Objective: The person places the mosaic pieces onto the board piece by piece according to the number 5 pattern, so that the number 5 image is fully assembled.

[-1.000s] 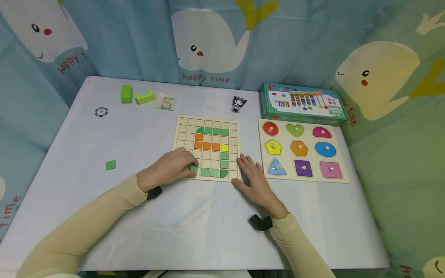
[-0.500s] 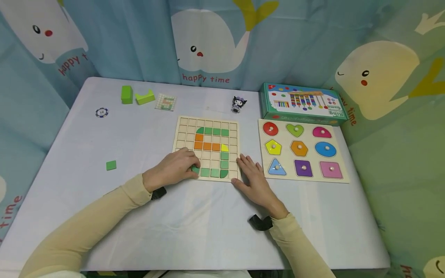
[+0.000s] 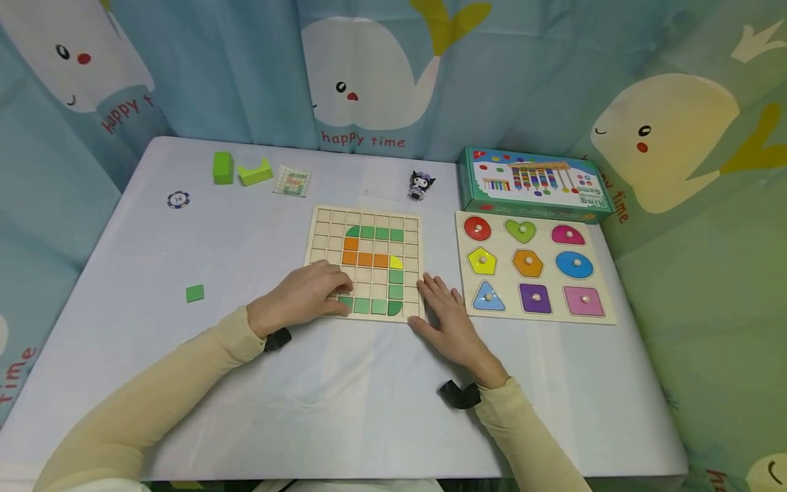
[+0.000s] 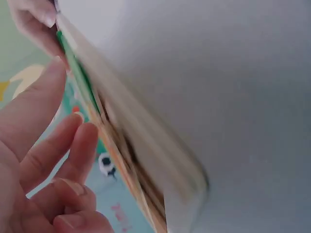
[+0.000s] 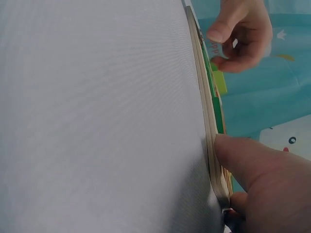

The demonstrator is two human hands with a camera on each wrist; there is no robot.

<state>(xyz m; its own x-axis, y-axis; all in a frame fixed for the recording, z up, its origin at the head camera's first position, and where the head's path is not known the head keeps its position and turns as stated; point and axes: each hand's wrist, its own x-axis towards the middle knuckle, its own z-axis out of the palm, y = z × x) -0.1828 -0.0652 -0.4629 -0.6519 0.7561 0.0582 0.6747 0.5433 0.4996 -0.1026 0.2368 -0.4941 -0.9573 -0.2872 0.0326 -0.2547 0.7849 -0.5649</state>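
A square wooden grid board (image 3: 322, 236) lies mid-table, with green, orange and yellow tiles forming a winding line in its cells. My left hand (image 3: 301, 294) hovers over its lower left part, nothing between the parted thumb and fingers. Just beside those fingertips, a green tile (image 3: 346, 303) sits in the front row, left of other green ones. My right hand (image 3: 451, 328) rests along the board's right edge with fingers extended; in the right wrist view its thumb (image 5: 243, 155) touches the board's side. One loose green tile (image 3: 195, 293) lies on the table to the left.
A shape puzzle board (image 3: 535, 266) with knobbed pieces lies at right, a green game box (image 3: 535, 183) behind it. Toward the back are a small figurine (image 3: 421, 184), a pattern card (image 3: 292, 181), two green blocks (image 3: 223, 168) and a poker chip (image 3: 178, 199).
My left hand has carried the green tile a little to the right into the front row and let go of it, then drawn back slightly left. The right hand stays where it was.
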